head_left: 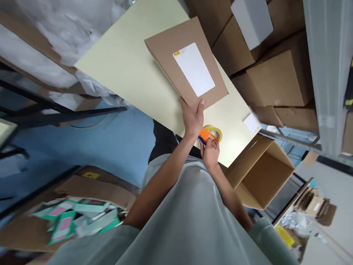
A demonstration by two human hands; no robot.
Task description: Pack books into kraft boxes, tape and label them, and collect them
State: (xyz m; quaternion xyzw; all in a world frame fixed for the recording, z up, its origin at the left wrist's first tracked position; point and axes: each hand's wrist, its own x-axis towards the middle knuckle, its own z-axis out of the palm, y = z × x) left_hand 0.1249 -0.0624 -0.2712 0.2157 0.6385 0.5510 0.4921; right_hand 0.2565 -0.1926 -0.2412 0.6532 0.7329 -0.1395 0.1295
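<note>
Parcel (187, 62) over table (121, 70), stacked boxes (275, 81) at right

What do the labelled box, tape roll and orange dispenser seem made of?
Labelled box: matte cardboard, judging by its dull brown face. Tape roll: probably plastic film, perhaps glossy, by its bright yellow rim. Orange dispenser: likely smooth plastic, by its even colour.

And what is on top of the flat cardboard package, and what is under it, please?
On the cardboard package are a white label and the thumb of the left hand. The pale table shows around it; whatever is directly underneath is covered.
</note>
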